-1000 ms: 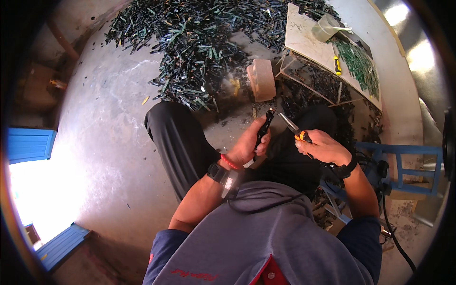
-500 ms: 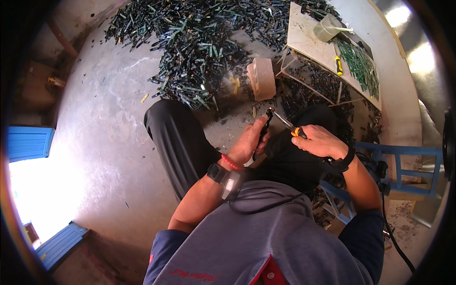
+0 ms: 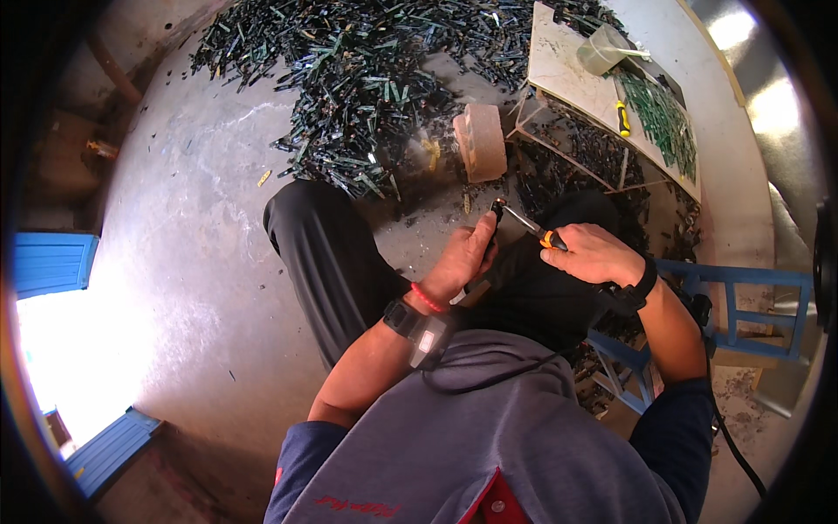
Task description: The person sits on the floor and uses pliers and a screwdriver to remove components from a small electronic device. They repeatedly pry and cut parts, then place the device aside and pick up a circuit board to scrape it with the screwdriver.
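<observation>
My left hand (image 3: 463,258) is closed around a dark narrow strip-like piece (image 3: 498,210), whose upper end sticks out past the thumb. Most of that piece is hidden in the fingers. A screwdriver (image 3: 552,240) with an orange and black handle is gripped in my right hand (image 3: 598,255). Its metal shaft points up and to the left, and the tip meets or nearly meets the strip's upper end; exact contact is too small to tell. Both hands are above my lap, between my knees.
A large heap of dark strips (image 3: 358,105) covers the floor ahead. Near it stands a reddish block (image 3: 482,144). At right, a board (image 3: 559,65) bears a plastic cup (image 3: 601,51), a yellow-black tool (image 3: 622,120) and green strips (image 3: 661,122). Blue stool frames (image 3: 759,279) stand at my right.
My right hand and the screwdriver have shifted slightly to the right. The dark piece has turned a little in my left hand, and less of it shows.
</observation>
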A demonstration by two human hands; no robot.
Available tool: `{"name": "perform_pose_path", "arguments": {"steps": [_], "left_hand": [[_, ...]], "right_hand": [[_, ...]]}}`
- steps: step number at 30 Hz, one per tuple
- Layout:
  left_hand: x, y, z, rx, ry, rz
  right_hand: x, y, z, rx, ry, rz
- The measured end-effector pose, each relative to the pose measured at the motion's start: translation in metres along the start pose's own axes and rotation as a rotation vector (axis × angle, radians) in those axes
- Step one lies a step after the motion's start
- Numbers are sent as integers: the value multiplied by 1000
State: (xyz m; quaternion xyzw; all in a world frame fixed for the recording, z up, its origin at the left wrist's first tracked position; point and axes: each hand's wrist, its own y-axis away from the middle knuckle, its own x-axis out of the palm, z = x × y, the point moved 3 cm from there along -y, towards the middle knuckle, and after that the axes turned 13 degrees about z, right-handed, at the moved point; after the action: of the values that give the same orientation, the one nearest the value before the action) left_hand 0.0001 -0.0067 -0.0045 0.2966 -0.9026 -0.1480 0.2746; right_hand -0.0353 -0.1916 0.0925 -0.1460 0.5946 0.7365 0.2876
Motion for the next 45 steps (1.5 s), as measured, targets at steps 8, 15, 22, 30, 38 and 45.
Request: {"name": "perform_pose_path", "arguments": {"steps": [8,15,22,30,38,45], "left_hand": [[-7,-17,21,196,-301,-87],[-14,-30,49,418,-586,-78],[-7,-22,27,116,-247,36],[-2,-14,18,97,-330,-33],[-4,-15,20,111,-381,-45],[-5,-18,24,120,-377,-28]], "right_hand": [[-14,2,9,21,74,112],[-20,1,5,89,-305,338],[-21,1,4,75,-313,358],[-22,-6,1,9,-272,363],[-20,-9,-6,2,-309,379],[-9,-9,-11,86,-482,425]]}}
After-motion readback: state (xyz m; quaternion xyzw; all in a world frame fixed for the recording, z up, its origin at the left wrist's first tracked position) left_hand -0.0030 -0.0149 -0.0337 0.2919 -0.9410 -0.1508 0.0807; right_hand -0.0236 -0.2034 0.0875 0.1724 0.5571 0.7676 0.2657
